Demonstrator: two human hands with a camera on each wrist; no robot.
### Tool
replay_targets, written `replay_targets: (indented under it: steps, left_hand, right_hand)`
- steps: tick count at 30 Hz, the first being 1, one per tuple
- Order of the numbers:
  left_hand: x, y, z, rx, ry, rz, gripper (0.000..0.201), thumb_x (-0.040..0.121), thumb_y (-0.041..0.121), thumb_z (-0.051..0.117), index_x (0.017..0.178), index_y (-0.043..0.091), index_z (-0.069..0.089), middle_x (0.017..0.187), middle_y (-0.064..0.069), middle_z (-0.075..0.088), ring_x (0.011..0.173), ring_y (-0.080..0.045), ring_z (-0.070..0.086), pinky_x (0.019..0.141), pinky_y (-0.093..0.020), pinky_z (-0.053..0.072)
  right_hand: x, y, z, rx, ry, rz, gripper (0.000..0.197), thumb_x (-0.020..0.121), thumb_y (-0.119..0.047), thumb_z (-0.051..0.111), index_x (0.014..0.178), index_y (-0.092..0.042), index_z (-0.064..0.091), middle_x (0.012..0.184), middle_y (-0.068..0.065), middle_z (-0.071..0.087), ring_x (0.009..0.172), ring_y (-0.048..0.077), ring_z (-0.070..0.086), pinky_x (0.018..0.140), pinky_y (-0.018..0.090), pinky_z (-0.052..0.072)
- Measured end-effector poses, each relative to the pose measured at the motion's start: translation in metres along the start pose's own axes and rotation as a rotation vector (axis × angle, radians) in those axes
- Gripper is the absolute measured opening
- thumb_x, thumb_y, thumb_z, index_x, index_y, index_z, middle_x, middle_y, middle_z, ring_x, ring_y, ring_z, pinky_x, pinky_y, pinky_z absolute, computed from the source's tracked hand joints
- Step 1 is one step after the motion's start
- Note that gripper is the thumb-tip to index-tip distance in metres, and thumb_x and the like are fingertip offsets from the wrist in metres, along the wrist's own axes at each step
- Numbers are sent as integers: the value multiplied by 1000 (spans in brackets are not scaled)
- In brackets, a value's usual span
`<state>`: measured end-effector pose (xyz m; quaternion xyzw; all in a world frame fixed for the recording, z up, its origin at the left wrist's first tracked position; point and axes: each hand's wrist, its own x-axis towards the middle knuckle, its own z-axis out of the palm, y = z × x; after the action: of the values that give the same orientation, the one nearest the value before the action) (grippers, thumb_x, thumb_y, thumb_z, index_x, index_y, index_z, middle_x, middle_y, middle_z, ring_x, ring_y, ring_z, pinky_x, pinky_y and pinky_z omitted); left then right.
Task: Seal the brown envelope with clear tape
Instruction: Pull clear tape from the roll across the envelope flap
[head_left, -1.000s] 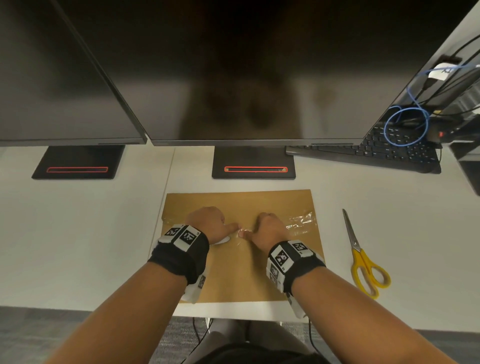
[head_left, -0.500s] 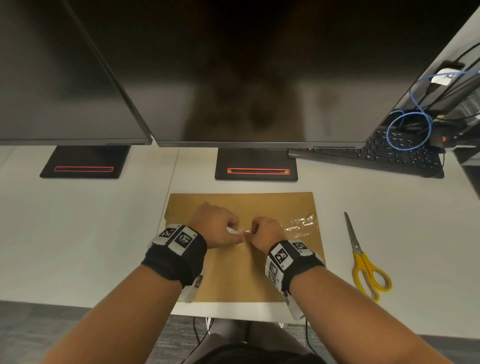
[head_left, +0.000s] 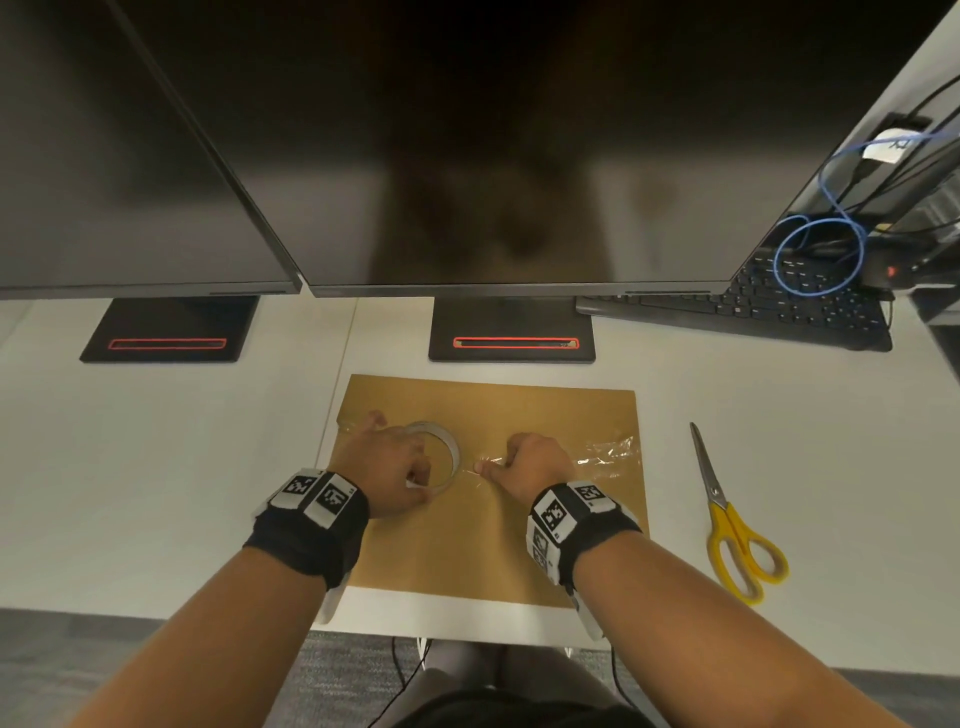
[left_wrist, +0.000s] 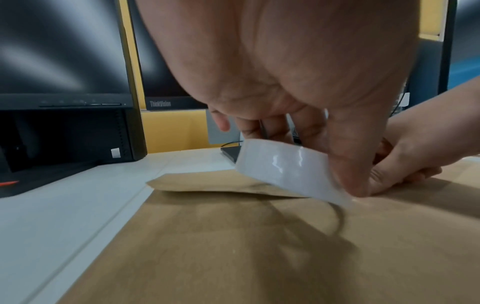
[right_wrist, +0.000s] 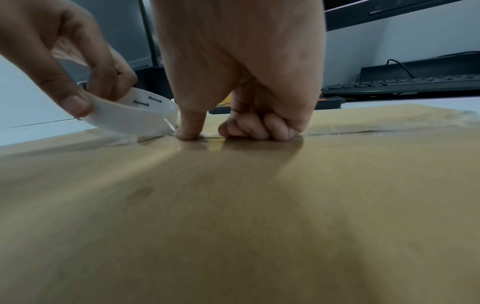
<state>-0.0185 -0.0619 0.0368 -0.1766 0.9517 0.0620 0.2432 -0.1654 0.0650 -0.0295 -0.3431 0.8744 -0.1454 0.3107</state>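
The brown envelope (head_left: 488, 530) lies flat on the white desk, its flap edge running left to right. My left hand (head_left: 397, 470) grips the clear tape roll (head_left: 441, 447), thumb outside and fingers inside the ring; the roll (left_wrist: 291, 166) is tilted, its lower edge near the paper. My right hand (head_left: 527, 462) is a fist on the envelope (right_wrist: 233, 205), thumb tip (right_wrist: 191, 127) pressing the tape down at the seam just right of the roll (right_wrist: 130, 117). A wrinkled clear tape strip (head_left: 608, 453) lies stuck along the seam toward the right edge.
Yellow-handled scissors (head_left: 727, 525) lie on the desk right of the envelope. Two monitor stands (head_left: 511, 338) (head_left: 169, 332) sit behind it under dark screens. A black keyboard (head_left: 753, 312) and cables are at the back right. The desk front edge (head_left: 467, 618) is close.
My left hand has moved left along the seam with the roll, which now shows as an open ring. The right hand stays pressing near the envelope's middle.
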Motion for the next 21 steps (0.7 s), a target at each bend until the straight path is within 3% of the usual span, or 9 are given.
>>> replay_targets:
  steps: [5,9,12,15,18,21]
  left_hand:
    - [3,0,9,8,16,-44,27,86,43,53,94,28,74,99,14,62,107,-7,53,114,-43,6]
    - [8,2,12,-1,-15,-89,25,83,44,54,93,27,70,104,13,60,109,-8,52,116,-45,2]
    - [9,16,14,-60,108,-76,40,72,51,61,101,25,54,111,8,52,109,-15,50,115,-45,13]
    - [10,49,14,-49,242,64,46,83,41,53,122,18,50,128,-2,49,121,-24,46,113,-42,19]
    - [16,82,23,-16,145,136,55,96,30,39,147,14,25,154,-5,26,139,-21,26,118,-40,7]
    - [24,92,33,68,77,110,59,102,32,27,152,10,5,160,-8,7,143,-24,19,119,-43,6]
  right_hand:
    - [2,1,1,-19,-1,9,53,77,-61,61,89,-10,62,95,9,68,90,25,62,66,27,42]
    - [-1,2,1,-31,1,3,51,77,-63,58,83,-12,58,92,8,66,88,25,62,65,28,41]
    - [-4,5,2,-24,16,-50,43,82,-57,57,78,-14,51,89,9,65,84,26,60,63,28,39]
    - [-3,13,-3,94,-5,-108,26,85,-36,62,79,-12,54,85,11,64,78,25,57,69,32,45]
    - [-5,28,-6,231,51,-214,3,83,-10,60,80,-9,60,81,9,61,73,23,55,73,34,48]
    - [-13,43,-1,161,191,-331,18,83,-6,59,98,-7,69,95,12,60,84,24,58,78,32,49]
